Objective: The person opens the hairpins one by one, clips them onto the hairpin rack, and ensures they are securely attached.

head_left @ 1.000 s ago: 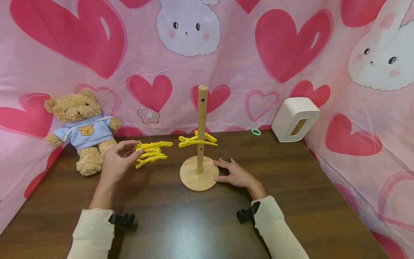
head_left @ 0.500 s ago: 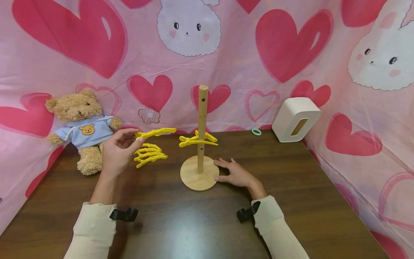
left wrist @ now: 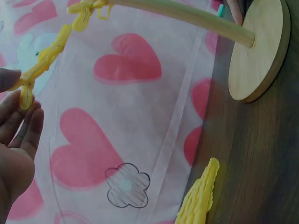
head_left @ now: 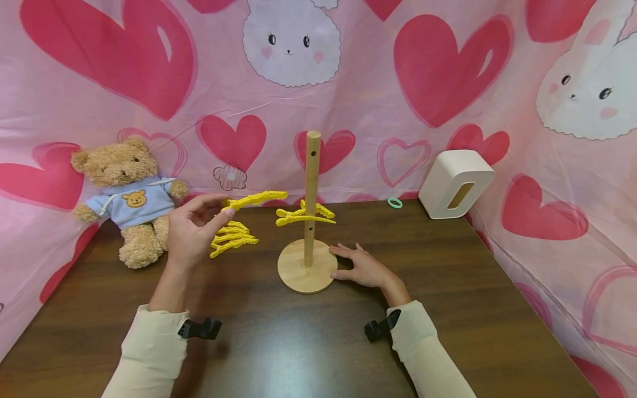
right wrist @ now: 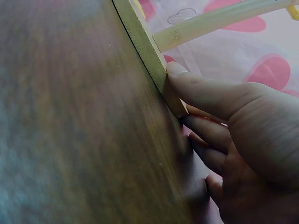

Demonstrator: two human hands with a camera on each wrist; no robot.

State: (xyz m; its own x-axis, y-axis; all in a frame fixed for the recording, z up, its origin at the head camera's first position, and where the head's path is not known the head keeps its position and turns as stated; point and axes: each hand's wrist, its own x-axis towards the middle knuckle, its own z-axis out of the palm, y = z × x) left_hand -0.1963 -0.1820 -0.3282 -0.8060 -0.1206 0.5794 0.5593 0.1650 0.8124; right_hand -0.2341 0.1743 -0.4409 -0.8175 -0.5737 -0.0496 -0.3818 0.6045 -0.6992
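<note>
My left hand (head_left: pixel 195 231) pinches a yellow hair clip (head_left: pixel 259 198) between thumb and fingers, raised at the left of a wooden stand (head_left: pixel 311 177). In the left wrist view that clip (left wrist: pixel 46 59) points toward the upright post. Yellow clips (head_left: pixel 304 218) hang on the post at mid height, sticking out to both sides. Below my left hand, several more yellow clips (head_left: pixel 234 239) lie bunched on the table. My right hand (head_left: pixel 365 268) holds the rim of the round base (head_left: pixel 293 271), thumb at the near side and fingers farther back.
A teddy bear (head_left: pixel 134 204) in a blue top sits at the back left. Toward the back right are a mint-green ring (head_left: pixel 395 203) and a white box (head_left: pixel 448 185) with a slot. Pink heart-patterned cloth (head_left: pixel 348 99) hangs behind the dark wooden table (head_left: pixel 278 348).
My left hand has lifted one clip up off the bunch and carried it right, closer to the post. The right hand stays put on the base.
</note>
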